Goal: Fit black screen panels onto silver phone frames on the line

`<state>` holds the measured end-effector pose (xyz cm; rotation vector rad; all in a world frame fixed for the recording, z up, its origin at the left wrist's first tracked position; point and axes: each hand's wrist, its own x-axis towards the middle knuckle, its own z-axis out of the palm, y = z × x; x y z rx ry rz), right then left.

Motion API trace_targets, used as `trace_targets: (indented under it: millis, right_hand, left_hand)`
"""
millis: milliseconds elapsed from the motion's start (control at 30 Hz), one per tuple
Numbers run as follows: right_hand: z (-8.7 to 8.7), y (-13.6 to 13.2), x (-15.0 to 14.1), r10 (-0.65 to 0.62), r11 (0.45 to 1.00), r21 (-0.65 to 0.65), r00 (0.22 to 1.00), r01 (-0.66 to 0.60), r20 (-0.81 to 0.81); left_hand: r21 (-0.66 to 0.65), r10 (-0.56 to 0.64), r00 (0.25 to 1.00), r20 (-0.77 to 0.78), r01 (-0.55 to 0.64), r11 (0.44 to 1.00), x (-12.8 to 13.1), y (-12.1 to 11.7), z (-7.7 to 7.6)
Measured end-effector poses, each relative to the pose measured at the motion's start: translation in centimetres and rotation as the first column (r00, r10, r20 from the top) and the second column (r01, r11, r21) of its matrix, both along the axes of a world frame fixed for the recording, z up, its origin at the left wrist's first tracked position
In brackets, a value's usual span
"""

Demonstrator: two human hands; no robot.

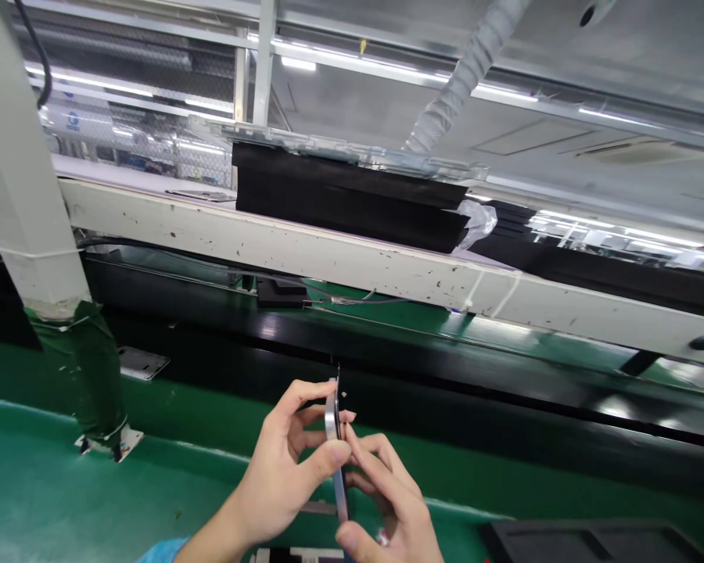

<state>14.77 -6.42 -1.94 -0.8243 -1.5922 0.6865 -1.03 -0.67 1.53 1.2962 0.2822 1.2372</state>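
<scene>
Left hand [285, 465] closed on phone-like device [340, 496], thumb and fingertips gripping frame. Right hand [396, 500] closed round device's right side, thumb near lower end. Device upright, slightly tilted, edge-on. Beyond device: black conveyor belt [446, 414], white beam [328, 256]. Left of device: flat panel [143, 363], green-wrapped post [88, 375]. Lower right of device: black tray [504, 539].
</scene>
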Motion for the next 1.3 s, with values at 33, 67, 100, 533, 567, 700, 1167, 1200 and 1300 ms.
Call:
trace_targets:
  millis: [33, 67, 100, 533, 567, 700, 1167, 1200, 1300]
  right_hand:
    - [0.0, -0.1, 0.0, -0.003, 1.000, -0.009, 1.000, 0.003, -0.005]
    - [-0.1, -0.1, -0.1, -0.008, 1.000, -0.019, 1.000, 0.008, -0.014]
    - [-0.1, -0.2, -0.1, -0.013, 1.000, -0.028, 1.000, 0.012, -0.022]
    - [-0.9, 0.0, 0.4, 0.015, 1.000, -0.010, 1.000, -0.015, 0.017]
    - [-0.9, 0.0, 0.4, 0.012, 1.000, -0.010, 1.000, -0.012, 0.017]
    - [-0.9, 0.0, 0.2, 0.015, 1.000, -0.012, 1.000, -0.015, 0.006]
    - [-1.1, 0.2, 0.2, 0.002, 1.000, 0.006, 1.000, -0.002, -0.022]
    - [-1.1, 0.2, 0.2, 0.001, 1.000, 0.008, 1.000, -0.001, -0.027]
    - [-1.0, 0.1, 0.1, 0.003, 1.000, 0.009, 1.000, -0.002, -0.016]
  left_hand:
    - [0.004, 0.008, 1.000, -0.001, -0.008, 1.000, 0.0, -0.1, 0.0]
    - [0.008, 0.017, 1.000, -0.001, -0.017, 1.000, 0.0, -0.1, 0.0]
    - [0.010, 0.023, 1.000, -0.002, -0.023, 1.000, 0.1, -0.1, 0.0]
    - [0.008, 0.035, 0.999, 0.007, -0.035, 0.999, 0.1, -0.3, 0.2]
    - [0.005, 0.034, 0.999, 0.004, -0.034, 0.999, 0.1, -0.4, 0.1]
    - [-0.006, 0.041, 0.999, -0.029, -0.041, 0.999, 0.1, -0.3, 0.2]
    - [-0.022, 0.043, 0.996, -0.081, -0.045, 0.999, 0.1, -0.2, 0.5]
    - [-0.022, 0.041, 0.995, -0.088, -0.043, 0.999, 0.1, -0.3, 0.5]
    - [-0.028, 0.031, 0.993, -0.111, -0.034, 0.999, -0.1, -0.3, 0.4]
